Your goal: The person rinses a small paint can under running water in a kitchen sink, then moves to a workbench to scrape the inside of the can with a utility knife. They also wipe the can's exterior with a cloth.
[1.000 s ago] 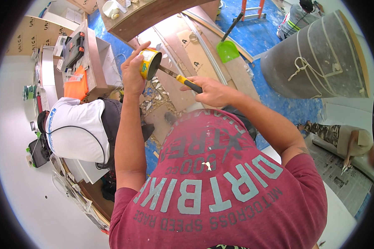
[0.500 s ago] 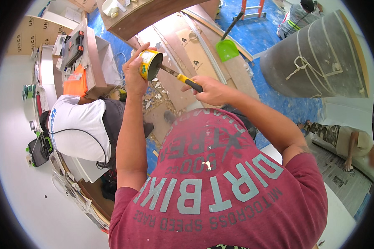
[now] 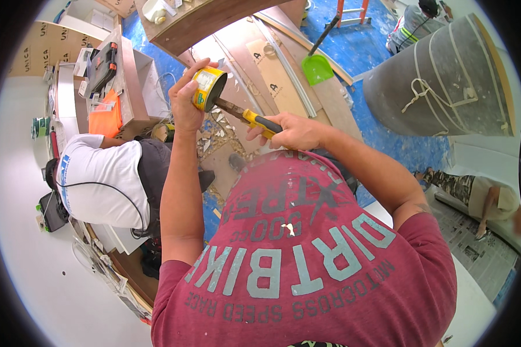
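My left hand is wrapped round a small yellow tin can, tipped so its dark mouth faces right. In my right hand is a narrow-bladed hand tool with a yellow and black handle; its exact kind is unclear. The blade looks brown and stained, and its tip reaches the can's mouth. Whatever lies inside the can is too dark to make out. Both hands are held up in front of my chest, above the littered floor.
Left of me a person in a white shirt bends over. Another crouches at the far right, and one works at the right edge. A large grey roll, a green dustpan, long boards and scattered chips lie around.
My right hand and the tool have shifted slightly, with the handle turned and its yellow side showing more. The can has tilted a little. The person on the left has leaned further left.
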Tool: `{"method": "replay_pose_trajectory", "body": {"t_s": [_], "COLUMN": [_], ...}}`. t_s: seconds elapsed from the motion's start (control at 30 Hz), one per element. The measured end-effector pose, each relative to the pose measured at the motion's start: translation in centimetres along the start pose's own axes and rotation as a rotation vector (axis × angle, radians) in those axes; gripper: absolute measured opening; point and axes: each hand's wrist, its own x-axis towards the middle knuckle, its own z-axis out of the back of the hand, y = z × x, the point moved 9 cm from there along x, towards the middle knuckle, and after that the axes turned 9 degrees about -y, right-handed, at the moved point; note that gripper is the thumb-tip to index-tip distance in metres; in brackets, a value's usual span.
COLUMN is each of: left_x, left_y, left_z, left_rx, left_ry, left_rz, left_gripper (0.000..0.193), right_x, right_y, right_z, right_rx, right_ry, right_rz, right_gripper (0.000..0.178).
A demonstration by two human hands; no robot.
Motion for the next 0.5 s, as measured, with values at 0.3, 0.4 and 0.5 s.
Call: {"method": "replay_pose_trajectory", "body": {"t_s": [0.3, 0.4, 0.5], "left_x": [-0.6, -0.4, -0.2], "left_y": [-0.2, -0.6, -1.8], "left_z": [-0.7, -0.7, -1.9], "left_rx": [-0.014, 0.049, 0.141], "left_ry": [-0.013, 0.018, -0.017], "left_rz": [-0.05, -0.086, 0.096], "left_gripper": [0.053, 0.048, 0.042], "right_x": [0.8, 0.7, 0.1], "right_y": [-1.7, -0.5, -0.3], "right_z": [2.5, 3.0, 3.6], "right_rx": [-0.421, -0.509, -0.455], "right_ry": [-0.284, -0.361, -0.415], "right_rz": [0.104, 0.216, 0.108], "right_gripper": [0.023, 0.016, 0.018]}}
